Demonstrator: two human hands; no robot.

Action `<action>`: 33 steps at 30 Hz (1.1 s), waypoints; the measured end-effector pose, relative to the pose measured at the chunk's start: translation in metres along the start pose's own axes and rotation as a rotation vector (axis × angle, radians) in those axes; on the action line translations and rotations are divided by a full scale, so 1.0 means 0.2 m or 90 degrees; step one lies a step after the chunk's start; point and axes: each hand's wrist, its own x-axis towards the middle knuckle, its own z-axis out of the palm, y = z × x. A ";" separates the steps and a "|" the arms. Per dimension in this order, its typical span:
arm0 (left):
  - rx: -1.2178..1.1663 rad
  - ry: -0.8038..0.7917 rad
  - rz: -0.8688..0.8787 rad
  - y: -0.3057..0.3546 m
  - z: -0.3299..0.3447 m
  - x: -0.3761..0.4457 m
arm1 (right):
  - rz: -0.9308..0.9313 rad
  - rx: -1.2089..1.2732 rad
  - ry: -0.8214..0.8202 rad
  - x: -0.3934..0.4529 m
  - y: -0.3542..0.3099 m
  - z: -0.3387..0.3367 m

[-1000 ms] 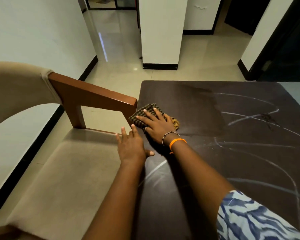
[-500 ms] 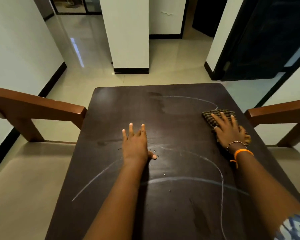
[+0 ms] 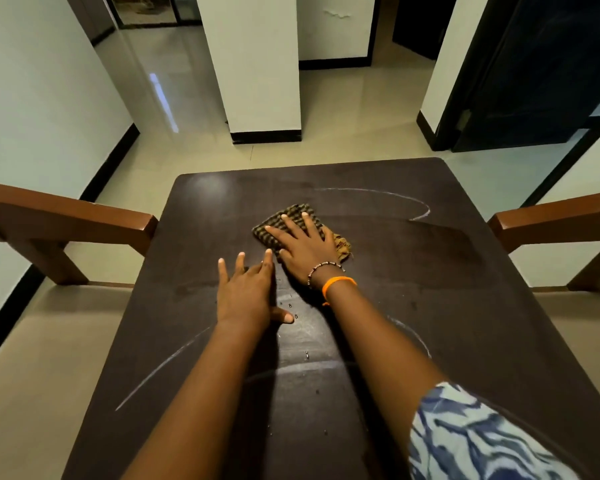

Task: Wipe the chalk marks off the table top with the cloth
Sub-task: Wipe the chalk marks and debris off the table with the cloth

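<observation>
pressing checked cloth (image 3: 293, 220), right hand (image 3: 305, 245) flat

Wooden chair arms (image 3: 66, 216), white pillar (image 3: 257, 64)

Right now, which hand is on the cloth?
The right hand, the one with the orange band, presses flat on the checked cloth. The left hand rests on the bare table.
</observation>
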 end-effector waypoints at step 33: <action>-0.004 0.004 -0.065 0.19 -0.04 0.27 | 0.108 -0.007 0.026 0.37 0.66 -0.20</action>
